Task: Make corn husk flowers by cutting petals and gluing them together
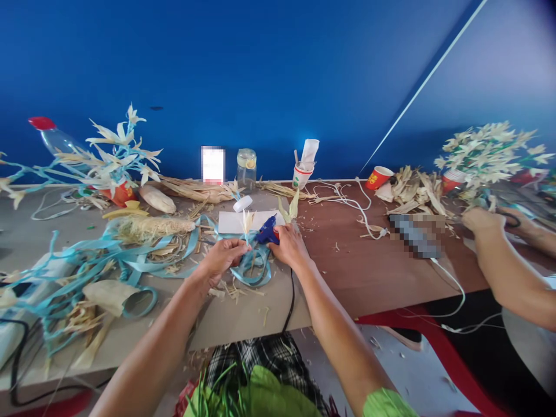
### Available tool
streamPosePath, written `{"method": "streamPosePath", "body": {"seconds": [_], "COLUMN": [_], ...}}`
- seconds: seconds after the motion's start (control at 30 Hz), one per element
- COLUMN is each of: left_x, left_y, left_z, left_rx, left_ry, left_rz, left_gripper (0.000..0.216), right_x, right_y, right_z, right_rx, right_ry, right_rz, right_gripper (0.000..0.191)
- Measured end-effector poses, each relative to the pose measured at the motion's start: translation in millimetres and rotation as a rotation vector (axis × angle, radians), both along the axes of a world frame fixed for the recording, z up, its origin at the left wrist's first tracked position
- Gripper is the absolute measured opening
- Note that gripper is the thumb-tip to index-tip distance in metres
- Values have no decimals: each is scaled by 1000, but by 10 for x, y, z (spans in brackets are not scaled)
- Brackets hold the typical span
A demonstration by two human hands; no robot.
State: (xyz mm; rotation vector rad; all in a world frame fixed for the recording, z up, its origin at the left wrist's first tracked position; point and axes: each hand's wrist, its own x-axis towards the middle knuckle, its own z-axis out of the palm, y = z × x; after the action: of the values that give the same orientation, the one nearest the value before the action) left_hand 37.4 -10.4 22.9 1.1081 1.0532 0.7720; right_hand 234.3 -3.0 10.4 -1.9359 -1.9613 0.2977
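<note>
My left hand (220,259) pinches a small pale corn husk flower (247,221) by its base, petals up. My right hand (290,245) is closed around a blue glue gun (266,230), its nozzle close to the flower. A black cord (292,301) runs down from below that hand. Pale green husk strips (293,205) stick up behind my right fingers; whether they are held or lie behind, I cannot tell. Beneath both hands lies a loop of light blue ribbon (259,277). A white sheet (230,223) lies just beyond them.
On the left are tangled blue ribbons (143,263) and a husk-flower arrangement (119,145). A glass jar (247,169) and a paper cup (303,175) stand at the back. Rightward lie a phone (414,236), white cables (347,200) and husks (417,188). A co-worker's hands (482,220) work at far right.
</note>
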Motion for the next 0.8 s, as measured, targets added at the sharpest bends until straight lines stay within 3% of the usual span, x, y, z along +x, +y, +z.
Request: {"method": "streamPosePath", "body": {"seconds": [0.07,0.17,0.27,0.33,0.4,0.53,0.8], "left_x": [2,16,42,61,76,95,124], "left_y": [-8,-22,-37,-47,-54,-58,-46], "left_z": [10,31,41,38,29,-7,-76], "left_rx": [-9,-31,-36,-31,-26,2,229], "left_ry": [-1,-16,-17,-14,-11,57,293], "left_rz": [-2,-22,-47,-60,-73,-74,3], "left_gripper": [30,32,33,33,33,31,23], "right_x": [3,-17,-91,-166,-236,-285,-237], "right_y": [8,16,-14,-51,-80,-83,-36], "right_z": [13,48,97,130,152,127,84], "right_rx": [84,189,2,-165,-233,-212,-116], "right_ry": [95,445,841,991,1082,1132,824], "right_rz": [-22,-10,191,323,361,300,216], "right_gripper": [38,28,31,33,32,27,26]}}
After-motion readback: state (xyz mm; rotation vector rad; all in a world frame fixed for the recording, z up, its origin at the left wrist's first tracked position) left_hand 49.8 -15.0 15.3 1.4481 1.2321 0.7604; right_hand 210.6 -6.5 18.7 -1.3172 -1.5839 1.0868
